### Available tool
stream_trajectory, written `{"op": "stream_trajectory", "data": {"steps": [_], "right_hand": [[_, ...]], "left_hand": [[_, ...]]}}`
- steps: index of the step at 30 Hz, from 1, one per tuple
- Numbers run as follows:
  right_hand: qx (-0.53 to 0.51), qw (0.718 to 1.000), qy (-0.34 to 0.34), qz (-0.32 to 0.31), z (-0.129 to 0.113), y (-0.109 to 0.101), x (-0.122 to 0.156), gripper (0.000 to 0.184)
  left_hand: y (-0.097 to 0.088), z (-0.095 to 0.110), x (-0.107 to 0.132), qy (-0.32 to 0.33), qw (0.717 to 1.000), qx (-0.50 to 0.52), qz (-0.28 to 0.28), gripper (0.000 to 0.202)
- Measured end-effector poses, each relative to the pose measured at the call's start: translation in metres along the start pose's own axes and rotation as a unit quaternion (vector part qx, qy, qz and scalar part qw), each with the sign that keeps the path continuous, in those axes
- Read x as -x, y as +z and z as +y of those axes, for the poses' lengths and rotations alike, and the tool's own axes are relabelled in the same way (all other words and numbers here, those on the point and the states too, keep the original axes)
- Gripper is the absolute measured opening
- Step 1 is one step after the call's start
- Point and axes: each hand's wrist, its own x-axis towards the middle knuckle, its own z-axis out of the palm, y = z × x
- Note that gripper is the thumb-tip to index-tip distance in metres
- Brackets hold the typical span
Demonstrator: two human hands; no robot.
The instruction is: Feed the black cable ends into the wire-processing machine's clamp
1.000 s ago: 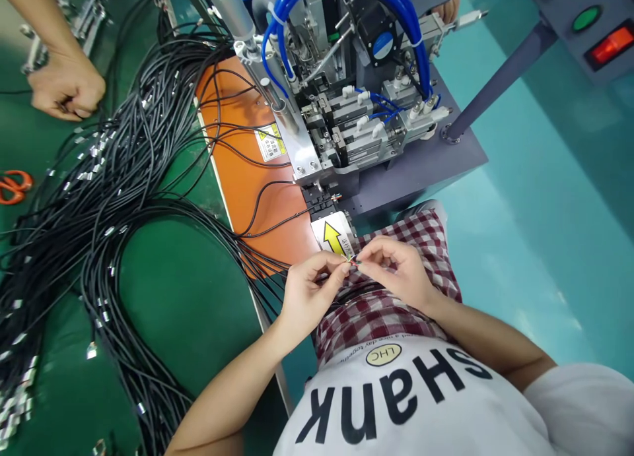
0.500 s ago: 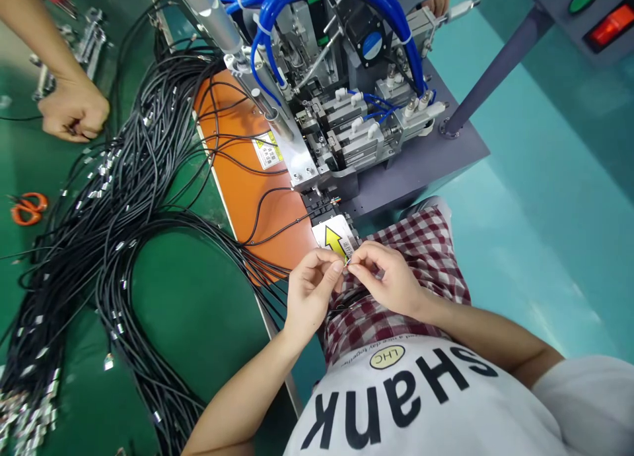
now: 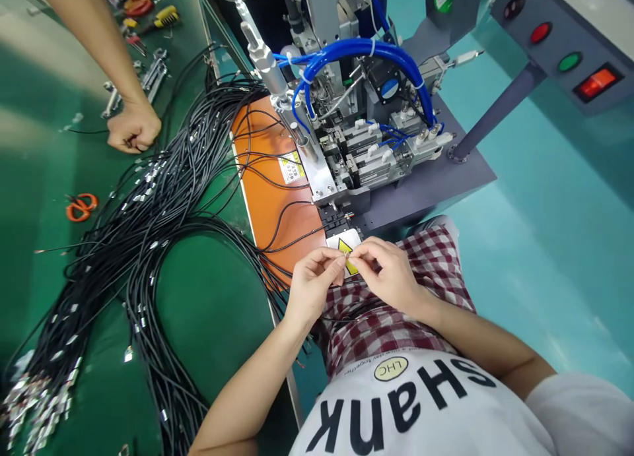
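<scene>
My left hand (image 3: 313,281) pinches the thin wire ends (image 3: 346,254) of a cable between thumb and forefinger. Fingertip to fingertip with it, my right hand (image 3: 389,271) is closed in a pinch on the same fine wires. Both hands are above my lap, just in front of a white plate with a yellow arrow (image 3: 343,242) on the machine's edge. Part of a black cable (image 3: 341,319) shows below the hands; its run up to the wires is hidden.
A large bundle of black cables (image 3: 171,172) lies on the green table (image 3: 198,311) to the left. Orange-handled scissors (image 3: 82,207) and another person's fist (image 3: 135,127) are beyond. Ahead is a machine (image 3: 366,152) with blue hoses and an orange board (image 3: 277,218); a control box (image 3: 564,47) is at right.
The view has shifted, so the machine and table appear lower and farther right. My hands stay together at the wire ends, with slight finger movement.
</scene>
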Motion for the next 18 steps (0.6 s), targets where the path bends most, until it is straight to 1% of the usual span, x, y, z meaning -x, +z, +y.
{"op": "stream_trajectory", "data": {"steps": [7,10,14,18], "right_hand": [[0.003,1.000,0.008,-0.008,0.0029,0.0049,-0.0042,0.009],[-0.005,1.000,0.013,-0.011,0.0033,0.0055,-0.0038,0.009],[-0.010,1.000,0.018,-0.018,0.0039,0.0059,-0.0031,0.010],[-0.012,0.999,0.026,-0.019,0.0038,0.0060,-0.0033,0.010]], "left_hand": [[0.0024,0.0038,-0.0008,-0.002,0.999,0.032,0.008,0.014],[0.0052,0.0017,0.0006,0.008,0.999,0.044,0.010,0.012],[0.0076,-0.0009,0.0015,0.027,0.998,0.054,0.030,0.014],[0.0064,-0.0001,0.0004,0.008,0.998,0.063,0.024,0.012]]}}
